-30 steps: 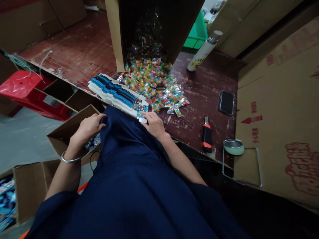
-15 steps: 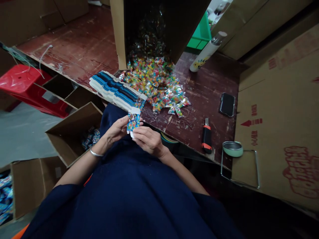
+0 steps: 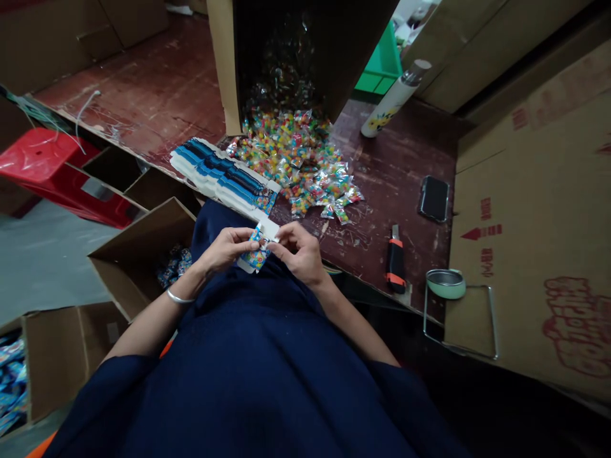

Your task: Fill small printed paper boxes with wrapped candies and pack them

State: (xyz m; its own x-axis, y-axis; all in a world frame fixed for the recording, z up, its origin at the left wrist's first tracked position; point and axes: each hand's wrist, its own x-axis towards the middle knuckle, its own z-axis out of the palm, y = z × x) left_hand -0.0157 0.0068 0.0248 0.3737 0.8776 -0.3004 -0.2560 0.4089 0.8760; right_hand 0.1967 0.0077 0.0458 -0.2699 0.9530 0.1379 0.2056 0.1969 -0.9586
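Observation:
Above my lap, both hands hold a small blue printed candy box [image 3: 254, 257] with white flaps, tilted. My left hand [image 3: 231, 247] pinches its left side between thumb and fingers. At the box's upper right, my right hand [image 3: 300, 252] has its thumb and fingertips closed on a white flap end. A fanned row of flat blue-and-white boxes [image 3: 222, 175] lies along the table edge just beyond. To the right of that row, clear packets of colourful candies [image 3: 305, 159] spill in a heap from a tipped carton [image 3: 229, 70].
On the table to the right are a box cutter [image 3: 396, 261], a phone [image 3: 434, 198], a green bowl [image 3: 445, 284] and a white bottle [image 3: 395, 98]. Open cartons [image 3: 143, 248] with blue packs and a red stool [image 3: 48, 159] stand at left. A large carton [image 3: 529, 235] borders the right.
The small box has turned and tilted in my hands. My right hand has moved up and right, from the box's lower end to its upper flap.

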